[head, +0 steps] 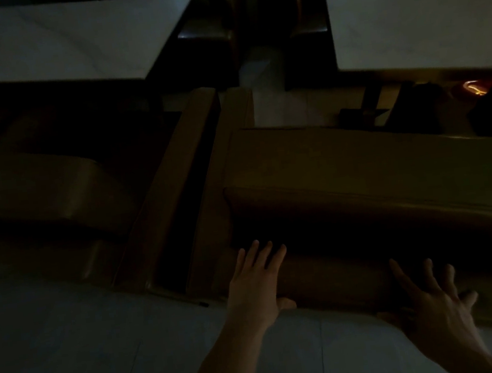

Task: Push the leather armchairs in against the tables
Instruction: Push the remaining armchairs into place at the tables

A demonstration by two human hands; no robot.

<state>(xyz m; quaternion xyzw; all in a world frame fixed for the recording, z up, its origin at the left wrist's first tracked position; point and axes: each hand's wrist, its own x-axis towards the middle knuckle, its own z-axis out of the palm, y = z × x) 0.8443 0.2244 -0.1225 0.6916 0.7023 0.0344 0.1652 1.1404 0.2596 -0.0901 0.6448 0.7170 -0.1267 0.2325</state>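
At six o'clock, the left hand (pixel 255 287) and right hand (pixel 436 308) lie flat, fingers spread, on the right leather armchair's (pixel 360 172) backrest; its table (pixel 416 22) stands at one o'clock, apart; another armchair (pixel 53 191) sits at nine o'clock.

Brown armchairs (pixel 360 172), white tables (pixel 416 19)

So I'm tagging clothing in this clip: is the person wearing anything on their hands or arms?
Nothing that shows. The left hand and right hand are bare, with no gloves, and both forearms are bare as far as the picture reaches, with no sleeve in view. No watch, ring or band is visible, though the dim light could hide small items.
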